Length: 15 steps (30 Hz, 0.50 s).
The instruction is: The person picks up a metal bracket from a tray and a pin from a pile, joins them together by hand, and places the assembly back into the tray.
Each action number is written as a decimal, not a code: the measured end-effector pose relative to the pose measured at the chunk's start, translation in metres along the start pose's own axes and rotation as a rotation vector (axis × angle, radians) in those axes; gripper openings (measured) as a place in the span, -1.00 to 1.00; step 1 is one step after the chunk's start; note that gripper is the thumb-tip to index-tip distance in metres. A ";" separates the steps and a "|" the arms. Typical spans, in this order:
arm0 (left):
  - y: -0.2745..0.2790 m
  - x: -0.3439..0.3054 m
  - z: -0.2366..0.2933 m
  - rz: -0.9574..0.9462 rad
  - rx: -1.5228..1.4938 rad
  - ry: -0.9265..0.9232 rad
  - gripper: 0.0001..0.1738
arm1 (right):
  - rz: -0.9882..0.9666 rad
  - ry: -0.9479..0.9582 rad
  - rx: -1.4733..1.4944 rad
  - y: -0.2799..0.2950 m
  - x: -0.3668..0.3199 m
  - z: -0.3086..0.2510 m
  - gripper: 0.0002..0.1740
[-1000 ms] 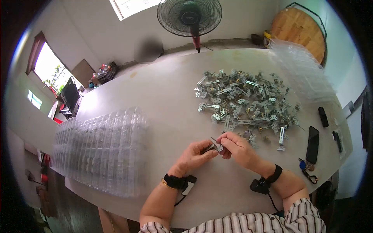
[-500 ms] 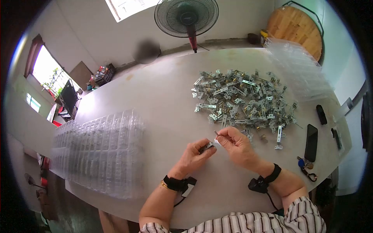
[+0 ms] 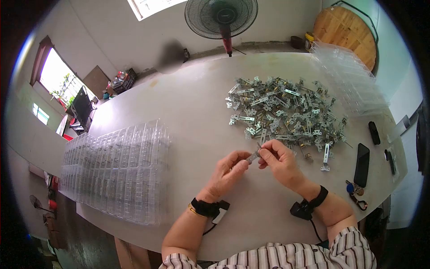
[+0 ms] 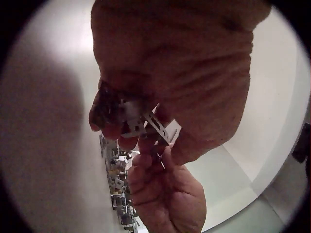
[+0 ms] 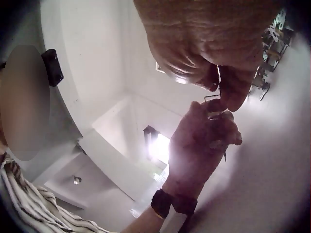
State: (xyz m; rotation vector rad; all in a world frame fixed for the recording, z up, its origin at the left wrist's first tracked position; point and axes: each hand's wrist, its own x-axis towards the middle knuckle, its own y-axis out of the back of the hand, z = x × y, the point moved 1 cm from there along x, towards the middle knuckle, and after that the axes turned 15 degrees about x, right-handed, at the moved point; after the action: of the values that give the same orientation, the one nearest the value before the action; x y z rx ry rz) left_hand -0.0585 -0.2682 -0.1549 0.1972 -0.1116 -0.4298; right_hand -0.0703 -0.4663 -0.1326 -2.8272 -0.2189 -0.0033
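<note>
At the frame's centre, above the desk (image 3: 188,112), the left grip (image 3: 228,168) pinches a small metal bracket (image 3: 253,156) in curled fingers, and the right grip (image 3: 277,161), apart from it half a second ago, has closed in pinching a thin pin (image 5: 218,85) against it, so the fitting looks underway.

Clear tray stack (image 3: 121,172) on table (image 3: 188,103) left; fan (image 3: 221,15) behind; phone (image 3: 361,165), keys (image 3: 354,193) at right edge.
</note>
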 end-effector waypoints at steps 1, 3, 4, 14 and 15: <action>0.002 0.000 0.000 0.000 0.000 0.000 -0.59 | 0.023 0.019 0.008 0.002 0.001 0.000 -0.85; 0.008 0.001 0.002 -0.074 -0.119 0.115 -0.52 | 0.046 0.038 0.016 0.005 0.003 -0.002 -0.84; 0.010 0.001 0.001 -0.074 -0.120 0.116 -0.52 | 0.053 0.057 0.015 0.006 0.004 -0.004 -0.84; 0.011 0.004 -0.006 -0.228 -0.210 0.060 -0.60 | 0.102 0.413 -0.297 0.014 0.010 0.004 -0.85; 0.010 0.005 -0.008 -0.192 -0.223 0.046 -0.63 | 0.103 0.413 -0.297 0.013 0.009 0.000 -0.85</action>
State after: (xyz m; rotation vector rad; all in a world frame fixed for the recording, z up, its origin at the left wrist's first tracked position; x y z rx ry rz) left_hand -0.0491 -0.2595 -0.1597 -0.0022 0.0014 -0.6242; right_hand -0.0599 -0.4771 -0.1362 -3.0390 0.0234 -0.6385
